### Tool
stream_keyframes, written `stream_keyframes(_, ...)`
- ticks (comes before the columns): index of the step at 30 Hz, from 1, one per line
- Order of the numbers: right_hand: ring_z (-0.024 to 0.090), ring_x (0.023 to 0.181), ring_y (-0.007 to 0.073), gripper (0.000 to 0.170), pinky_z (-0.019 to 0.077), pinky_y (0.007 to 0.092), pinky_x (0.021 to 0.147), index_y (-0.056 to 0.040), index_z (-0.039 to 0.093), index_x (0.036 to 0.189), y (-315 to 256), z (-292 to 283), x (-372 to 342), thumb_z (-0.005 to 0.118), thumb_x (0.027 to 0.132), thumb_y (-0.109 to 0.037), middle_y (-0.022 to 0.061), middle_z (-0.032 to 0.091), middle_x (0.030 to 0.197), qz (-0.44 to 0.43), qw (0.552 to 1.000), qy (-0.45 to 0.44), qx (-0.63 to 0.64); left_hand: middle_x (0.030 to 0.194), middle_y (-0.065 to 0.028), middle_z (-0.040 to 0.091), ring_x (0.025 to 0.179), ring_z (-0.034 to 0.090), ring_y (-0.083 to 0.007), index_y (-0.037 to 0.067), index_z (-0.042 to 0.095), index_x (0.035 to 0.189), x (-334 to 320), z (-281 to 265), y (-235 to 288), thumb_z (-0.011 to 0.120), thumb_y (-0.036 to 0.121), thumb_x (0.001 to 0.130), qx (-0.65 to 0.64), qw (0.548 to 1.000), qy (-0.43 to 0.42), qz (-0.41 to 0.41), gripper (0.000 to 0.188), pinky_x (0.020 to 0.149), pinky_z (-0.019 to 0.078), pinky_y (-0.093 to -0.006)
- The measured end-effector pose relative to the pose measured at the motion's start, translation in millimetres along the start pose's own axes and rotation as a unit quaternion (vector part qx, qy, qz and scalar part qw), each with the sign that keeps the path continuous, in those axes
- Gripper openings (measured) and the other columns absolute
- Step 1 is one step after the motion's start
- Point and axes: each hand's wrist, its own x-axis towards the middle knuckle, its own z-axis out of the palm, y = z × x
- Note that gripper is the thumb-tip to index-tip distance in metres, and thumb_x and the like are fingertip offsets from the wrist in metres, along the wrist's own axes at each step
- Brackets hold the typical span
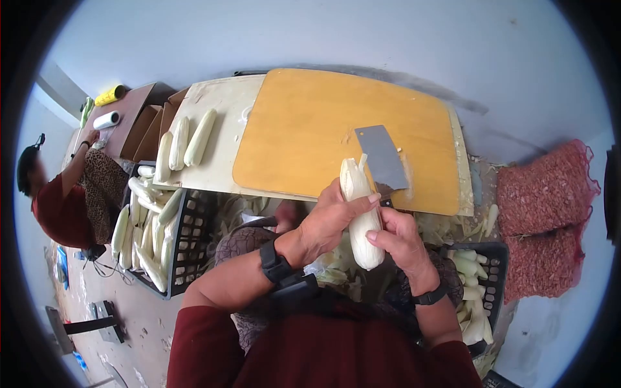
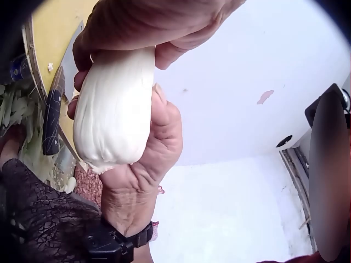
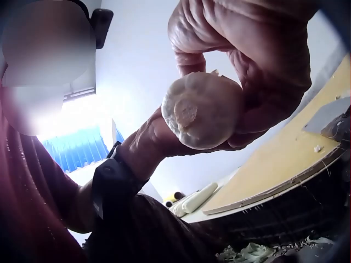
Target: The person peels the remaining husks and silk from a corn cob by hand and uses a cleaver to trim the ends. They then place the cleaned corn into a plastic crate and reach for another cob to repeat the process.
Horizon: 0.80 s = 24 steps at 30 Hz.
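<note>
Pale husk wraps the ear of corn (image 1: 363, 242), which stands slightly tilted between my two hands above my lap. My left hand (image 1: 331, 220) grips its middle, the thumb lying across the front. On the other side my right hand (image 1: 404, 240) holds the lower part with thumb and curled fingers. The smooth, rounded white butt of the ear (image 2: 112, 120) faces the left wrist camera. In the right wrist view the cut stalk end of the ear (image 3: 186, 112) shows. Just beyond the hands, a cleaver (image 1: 380, 155) lies on the yellow board (image 1: 304, 129), its dark handle toward me.
Three ears (image 1: 200, 137) lie at the table's left. A black crate (image 1: 187, 246) full of ears stands left, another crate (image 1: 497, 278) right. Red mesh sacks (image 1: 543, 187) are stacked at far right. Husk scraps litter the floor. Another person (image 1: 71, 194) sits at far left.
</note>
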Motion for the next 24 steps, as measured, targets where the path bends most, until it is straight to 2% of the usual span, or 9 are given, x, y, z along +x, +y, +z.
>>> stream_keyframes(5, 0.057, 0.087, 0.0113, 0.038, 0.0471, 0.0267, 0.076, 0.0068, 0.051, 0.113, 8.1, 5.8, -6.0, 0.061, 0.080, -0.009, 0.0075, 0.060, 0.098, 0.003, 1.000, 0.011, 0.024, 0.097, -0.0093, 0.055, 0.088, 0.056, -0.0172, -0.002, 0.044, 0.110, 2.8, -0.6, -6.1, 0.064, 0.004, 0.082, 0.000, 0.999, 0.043, 0.003, 0.035, 0.075, 0.0495, -0.0328)
stream_keyframes(8, 0.057, 0.090, 0.0124, 0.048, 0.0471, 0.0275, 0.079, 0.0058, 0.046, 0.118, 12.6, 9.3, -8.4, 0.066, 0.080, -0.013, 0.0083, 0.059, 0.101, -0.019, 0.998, 0.026, 0.046, 0.094, -0.0071, 0.056, 0.088, 0.057, -0.0165, 0.003, 0.044, 0.112, 0.3, 1.5, -5.8, 0.062, 0.006, 0.084, 0.004, 0.998, 0.064, 0.007, 0.033, 0.079, 0.0499, -0.0327)
stream_keyframes(10, 0.057, 0.093, 0.0133, 0.058, 0.0469, 0.0285, 0.081, 0.0048, 0.041, 0.123, 17.3, 9.3, -9.7, 0.070, 0.079, -0.016, 0.0090, 0.058, 0.104, -0.020, 0.997, 0.024, 0.071, 0.095, -0.0070, 0.056, 0.089, 0.057, -0.0168, 0.003, 0.042, 0.118, -1.8, 3.8, -4.5, 0.062, 0.006, 0.084, -0.015, 0.998, 0.060, 0.028, 0.040, 0.079, 0.0500, -0.0338)
stream_keyframes(14, 0.054, 0.099, 0.0139, 0.060, 0.0453, 0.0293, 0.084, 0.0043, 0.040, 0.123, 13.2, 10.6, -13.1, 0.071, 0.077, -0.017, 0.0086, 0.055, 0.109, 0.011, 0.996, 0.036, 0.084, 0.096, -0.0070, 0.056, 0.090, 0.057, -0.0178, 0.003, 0.038, 0.124, 0.2, -0.6, -8.3, 0.063, 0.006, 0.083, -0.010, 0.999, 0.039, 0.033, 0.048, 0.080, 0.0498, -0.0357)
stream_keyframes(17, 0.054, 0.099, 0.0133, 0.059, 0.0457, 0.0286, 0.082, 0.0034, 0.042, 0.123, 14.1, 10.4, -14.5, 0.072, 0.077, -0.019, 0.0089, 0.055, 0.109, 0.013, 0.998, 0.047, 0.047, 0.096, -0.0073, 0.056, 0.090, 0.057, -0.0192, 0.002, 0.036, 0.127, -0.7, -2.1, -8.6, 0.064, 0.006, 0.082, -0.047, 0.999, 0.018, 0.012, 0.054, 0.081, 0.0494, -0.0370)
stream_keyframes(19, 0.059, 0.091, 0.0150, 0.053, 0.0481, 0.0298, 0.077, 0.0025, 0.048, 0.117, 17.7, 8.6, -12.7, 0.072, 0.077, -0.021, 0.0093, 0.060, 0.102, 0.008, 0.997, -0.022, 0.069, 0.096, -0.0074, 0.056, 0.089, 0.058, -0.0200, 0.002, 0.038, 0.125, -0.5, -2.7, -7.8, 0.065, 0.006, 0.080, -0.024, 0.999, -0.027, 0.025, 0.053, 0.081, 0.0489, -0.0362)
stream_keyframes(20, 0.059, 0.091, 0.0150, 0.053, 0.0481, 0.0298, 0.077, 0.0025, 0.048, 0.117, 17.6, 9.3, -13.3, 0.072, 0.077, -0.021, 0.0093, 0.060, 0.102, 0.005, 0.997, -0.021, 0.070, 0.096, -0.0074, 0.056, 0.089, 0.058, -0.0200, 0.002, 0.038, 0.125, -1.0, -1.4, -6.3, 0.065, 0.006, 0.080, -0.022, 0.999, -0.027, 0.025, 0.053, 0.081, 0.0489, -0.0362)
stream_keyframes(22, 0.061, 0.085, 0.0158, 0.045, 0.0488, 0.0306, 0.074, 0.0030, 0.057, 0.106, 18.2, 11.2, -16.3, 0.073, 0.076, -0.026, 0.0107, 0.063, 0.094, 0.028, 0.999, -0.029, -0.007, 0.094, -0.0075, 0.057, 0.087, 0.058, -0.0193, 0.001, 0.040, 0.124, -2.2, 1.8, -3.6, 0.066, 0.007, 0.079, -0.001, 0.997, -0.056, 0.049, 0.052, 0.079, 0.0486, -0.0341)
stream_keyframes(24, 0.061, 0.082, 0.0162, 0.044, 0.0490, 0.0312, 0.073, 0.0036, 0.058, 0.103, 24.8, 11.3, -17.8, 0.073, 0.074, -0.027, 0.0118, 0.064, 0.089, 0.013, 0.998, -0.015, -0.055, 0.092, -0.0073, 0.057, 0.085, 0.059, -0.0186, 0.001, 0.043, 0.122, -0.9, 0.0, -0.8, 0.065, 0.008, 0.080, 0.007, 0.997, -0.060, 0.055, 0.048, 0.077, 0.0487, -0.0332)
